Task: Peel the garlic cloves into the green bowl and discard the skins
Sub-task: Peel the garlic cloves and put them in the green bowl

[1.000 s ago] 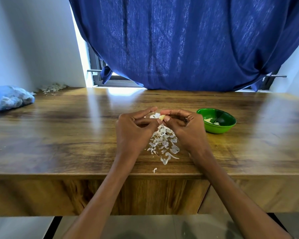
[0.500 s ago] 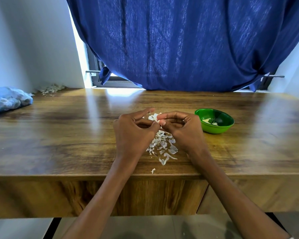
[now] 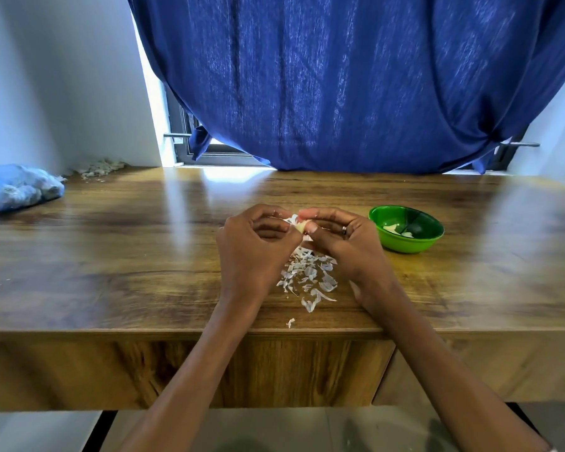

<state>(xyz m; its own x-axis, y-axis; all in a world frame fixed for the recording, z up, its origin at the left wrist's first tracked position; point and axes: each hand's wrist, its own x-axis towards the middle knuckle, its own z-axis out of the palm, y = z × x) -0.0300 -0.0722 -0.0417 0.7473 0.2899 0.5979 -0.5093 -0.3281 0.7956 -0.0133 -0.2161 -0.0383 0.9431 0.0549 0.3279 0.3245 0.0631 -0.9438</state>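
Note:
A small pale garlic clove (image 3: 300, 226) is pinched between the fingertips of both hands above the wooden table (image 3: 144, 256). My left hand (image 3: 252, 252) and my right hand (image 3: 343, 243) meet at the clove, fingers curled, with a bit of white skin sticking up between them. Below the hands lies a heap of white garlic skins (image 3: 309, 277). The green bowl (image 3: 406, 228) stands just right of my right hand and holds a few peeled cloves.
A blue net bag of garlic (image 3: 17, 185) lies at the far left. A second heap of skins (image 3: 100, 167) sits in the back left corner. One stray skin flake (image 3: 290, 322) lies near the front edge. A blue curtain hangs behind the table.
Both hands stay together at the clove; the fingers have shifted slightly and the clove's pale flesh shows between the thumbs. The camera view has moved a little.

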